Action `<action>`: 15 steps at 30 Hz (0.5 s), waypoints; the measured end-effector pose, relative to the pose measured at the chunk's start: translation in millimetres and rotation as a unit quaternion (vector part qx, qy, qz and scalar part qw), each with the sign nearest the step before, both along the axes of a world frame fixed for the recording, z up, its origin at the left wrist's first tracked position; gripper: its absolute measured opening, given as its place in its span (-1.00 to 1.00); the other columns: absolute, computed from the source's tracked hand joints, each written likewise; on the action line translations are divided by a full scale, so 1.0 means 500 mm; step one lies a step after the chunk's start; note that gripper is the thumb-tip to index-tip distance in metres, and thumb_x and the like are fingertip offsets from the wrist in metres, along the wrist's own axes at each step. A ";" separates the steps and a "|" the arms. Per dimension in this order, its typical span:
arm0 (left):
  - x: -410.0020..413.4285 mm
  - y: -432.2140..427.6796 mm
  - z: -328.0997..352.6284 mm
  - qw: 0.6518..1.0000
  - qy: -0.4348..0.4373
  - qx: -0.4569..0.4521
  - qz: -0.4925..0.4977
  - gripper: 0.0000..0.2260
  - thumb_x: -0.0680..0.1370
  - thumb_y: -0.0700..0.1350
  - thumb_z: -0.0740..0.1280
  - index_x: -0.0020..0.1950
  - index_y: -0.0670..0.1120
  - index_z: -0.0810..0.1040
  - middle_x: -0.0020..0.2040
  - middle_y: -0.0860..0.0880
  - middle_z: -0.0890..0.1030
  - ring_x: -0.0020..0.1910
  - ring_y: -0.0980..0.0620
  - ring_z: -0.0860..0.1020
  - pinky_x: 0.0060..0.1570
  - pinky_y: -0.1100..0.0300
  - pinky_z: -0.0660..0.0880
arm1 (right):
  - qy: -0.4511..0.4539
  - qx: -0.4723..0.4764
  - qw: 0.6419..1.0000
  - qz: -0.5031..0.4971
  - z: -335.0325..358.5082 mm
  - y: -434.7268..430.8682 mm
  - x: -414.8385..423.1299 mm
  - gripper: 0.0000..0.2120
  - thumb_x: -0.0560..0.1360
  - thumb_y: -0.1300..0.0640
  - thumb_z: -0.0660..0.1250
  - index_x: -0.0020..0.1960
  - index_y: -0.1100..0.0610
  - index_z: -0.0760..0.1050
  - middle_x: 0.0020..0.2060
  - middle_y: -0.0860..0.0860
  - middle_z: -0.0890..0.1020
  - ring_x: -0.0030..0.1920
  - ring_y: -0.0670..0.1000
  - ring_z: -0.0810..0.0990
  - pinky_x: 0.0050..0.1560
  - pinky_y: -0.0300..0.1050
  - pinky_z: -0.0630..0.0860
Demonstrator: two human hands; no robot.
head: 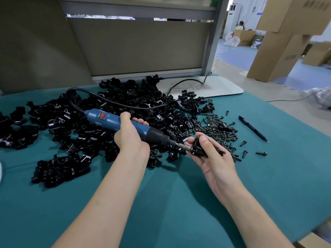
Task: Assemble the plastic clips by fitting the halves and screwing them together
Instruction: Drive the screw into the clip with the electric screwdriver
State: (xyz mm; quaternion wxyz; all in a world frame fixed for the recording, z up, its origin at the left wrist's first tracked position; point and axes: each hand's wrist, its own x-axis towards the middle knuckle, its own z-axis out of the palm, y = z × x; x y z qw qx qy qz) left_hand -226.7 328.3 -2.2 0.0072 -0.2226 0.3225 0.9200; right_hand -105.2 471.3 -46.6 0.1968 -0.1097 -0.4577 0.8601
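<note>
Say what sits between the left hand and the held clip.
Head view: black collar and metal bit of the electric screwdriver, from left hand to clip.

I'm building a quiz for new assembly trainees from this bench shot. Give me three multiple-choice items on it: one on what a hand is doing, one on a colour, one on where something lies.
1. The right hand: A. lies flat and empty; B. holds a black clip at the screwdriver's bit; C. is an empty fist.
2. The screwdriver's switch is: A. red; B. green; C. yellow.
3. The pen lies: A. under the screwdriver; B. in the right hand; C. on the green cloth, right of the screw pile.

Answers: B, the hand grips the clip where the bit meets it; A, a red square shows on the blue body; C, it rests alone on the cloth beyond the screws.
</note>
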 end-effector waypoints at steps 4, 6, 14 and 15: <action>0.004 0.004 -0.002 1.000 0.003 -0.009 -0.005 -0.84 0.53 -0.17 0.39 -0.19 -0.14 0.45 -0.49 0.03 0.54 -0.50 0.04 0.52 -0.36 0.19 0.57 | -0.003 0.017 1.000 -0.011 -0.004 0.000 0.000 -0.66 0.49 0.07 0.44 0.20 0.20 0.64 0.07 0.22 0.73 0.12 0.18 0.73 0.09 -0.06 0.66; 0.005 0.007 -0.002 1.000 0.007 -0.013 -0.005 -0.83 0.53 -0.18 0.39 -0.20 -0.14 0.44 -0.50 0.03 0.53 -0.52 0.05 0.52 -0.39 0.21 0.56 | -0.003 0.017 1.000 -0.015 -0.005 0.002 0.002 -0.67 0.49 0.07 0.44 0.20 0.19 0.65 0.07 0.22 0.73 0.13 0.17 0.73 0.11 -0.06 0.66; 0.008 0.009 0.000 0.999 0.034 -0.010 -0.011 -0.83 0.52 -0.17 0.40 -0.20 -0.11 0.44 -0.47 0.03 0.54 -0.50 0.06 0.53 -0.36 0.20 0.57 | -0.011 -0.007 1.000 -0.016 0.001 0.000 0.001 -0.64 0.46 0.09 0.43 0.20 0.24 0.62 0.03 0.22 0.74 0.08 0.15 0.74 0.08 -0.07 0.68; 0.009 0.010 0.000 0.999 0.035 -0.008 -0.013 -0.83 0.52 -0.17 0.40 -0.20 -0.11 0.44 -0.47 0.03 0.54 -0.50 0.06 0.52 -0.35 0.20 0.57 | -0.010 -0.008 1.000 -0.015 0.002 0.000 0.002 -0.63 0.47 0.09 0.42 0.21 0.25 0.61 0.03 0.22 0.74 0.08 0.15 0.74 0.07 -0.08 0.67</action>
